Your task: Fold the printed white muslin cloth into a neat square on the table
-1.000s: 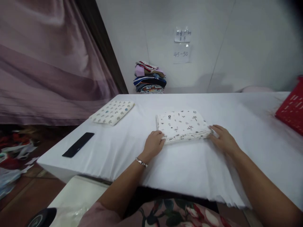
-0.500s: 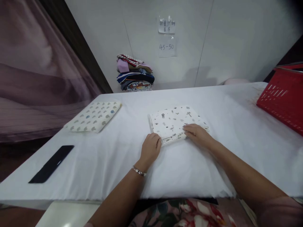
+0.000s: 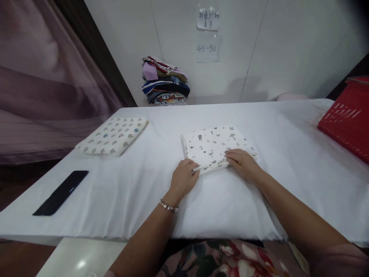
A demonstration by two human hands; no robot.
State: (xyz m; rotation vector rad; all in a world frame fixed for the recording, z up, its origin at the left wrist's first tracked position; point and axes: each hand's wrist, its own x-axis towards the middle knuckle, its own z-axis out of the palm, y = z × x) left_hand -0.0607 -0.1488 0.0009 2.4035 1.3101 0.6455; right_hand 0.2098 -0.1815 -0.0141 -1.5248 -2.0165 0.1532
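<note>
A white cloth with small plant and animal prints lies folded in several layers in the middle of the white-covered table. My left hand, with a bracelet at the wrist, pinches the near left corner of the fold. The near edge, toward its right end, is between the fingers and thumb of my right hand. Both thumbs are partly hidden.
Another folded cloth with a grey print lies at the left, behind a black flat object. Stacked fabrics stand beyond the table's far edge. A red basket sits at the right.
My left hand's fingers now close over the cloth's near left corner, where they rested beside it before. The layers along the near edge lie more evenly. The view has tilted slightly.
</note>
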